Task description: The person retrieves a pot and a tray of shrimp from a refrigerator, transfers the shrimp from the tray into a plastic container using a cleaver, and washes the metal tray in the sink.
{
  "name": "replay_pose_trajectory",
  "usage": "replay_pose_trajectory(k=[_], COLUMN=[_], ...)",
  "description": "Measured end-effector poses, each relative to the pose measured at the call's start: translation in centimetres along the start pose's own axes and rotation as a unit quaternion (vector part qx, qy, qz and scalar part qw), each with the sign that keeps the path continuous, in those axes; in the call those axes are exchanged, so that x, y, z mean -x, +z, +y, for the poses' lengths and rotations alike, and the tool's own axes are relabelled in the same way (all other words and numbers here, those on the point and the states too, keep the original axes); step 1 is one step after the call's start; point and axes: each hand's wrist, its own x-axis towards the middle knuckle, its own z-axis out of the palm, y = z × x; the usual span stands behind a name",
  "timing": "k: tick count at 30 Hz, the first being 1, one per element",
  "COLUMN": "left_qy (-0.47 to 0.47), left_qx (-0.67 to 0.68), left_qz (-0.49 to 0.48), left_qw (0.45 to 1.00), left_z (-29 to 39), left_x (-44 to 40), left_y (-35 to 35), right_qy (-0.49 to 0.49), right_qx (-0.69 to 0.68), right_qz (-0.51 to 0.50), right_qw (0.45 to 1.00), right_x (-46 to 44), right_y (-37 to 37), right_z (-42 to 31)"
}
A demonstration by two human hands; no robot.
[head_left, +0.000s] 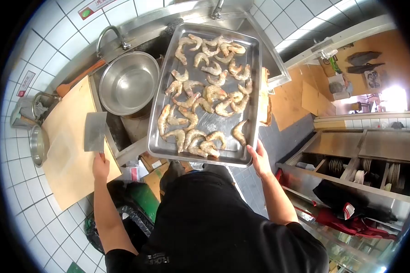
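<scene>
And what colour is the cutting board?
The cutting board is a pale yellowish tan, seen in the head view.

Shrimp (214, 93): grey-tan, orange tinges | tray (214, 125): silver-grey | board (64, 141): pale tan | wall tiles (20, 207): white, grey-lined grid

- Left hand (101, 167) closed, fingers curled tight, forearm bare and reaching forward!
- Right hand (258, 160) up at the tray's (214, 122) near right corner, thumb over the rim, bare forearm angled inward!
- Black sleeves on both arms!
</scene>
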Motion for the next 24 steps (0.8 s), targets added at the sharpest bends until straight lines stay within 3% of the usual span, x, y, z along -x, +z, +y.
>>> replay_pose_trajectory(k=[3, 8, 11, 14, 17, 20, 24], left_qy=[0.022, 0.066, 0.102, 0.136, 0.264, 0.312, 0.321], left_qx=[0.036, 0.095, 0.083, -0.039, -0.182, -0.242, -0.225], left_qz=[0.046, 0.099, 0.03, -0.043, -0.017, -0.047, -0.094], left_qw=[0.998, 0.988, 0.991, 0.989, 0.947, 0.918, 0.915], left_z=[3.4, 13.4, 18.8, 24.3, 27.9, 30.5, 32.1], left_x=[3.2, 15.9, 21.0, 23.7, 23.5, 22.8, 21.4], left_y=[-2.6, -10.9, -17.2, -22.2, -23.1, -23.0, -23.3], right_qy=[0.026, 0.023, 0.041, 0.03, 0.059, 0.045, 0.016], right_qx=[-0.048, -0.062, -0.125, -0.149, -0.163, -0.182, -0.186], right_qz=[-0.019, -0.079, -0.084, -0.069, -0.074, -0.074, -0.069], right_qw=[0.998, 0.995, 0.988, 0.986, 0.982, 0.98, 0.98], right_x=[0.0, -0.2, -0.3, 0.2, 0.2, 0.4, -0.1], right_y=[0.0, -1.2, -0.7, -0.2, -0.4, -0.1, 0.3], right_z=[0.9, 1.8, 1.2, 1.1, 1.0, 0.7, 1.3])
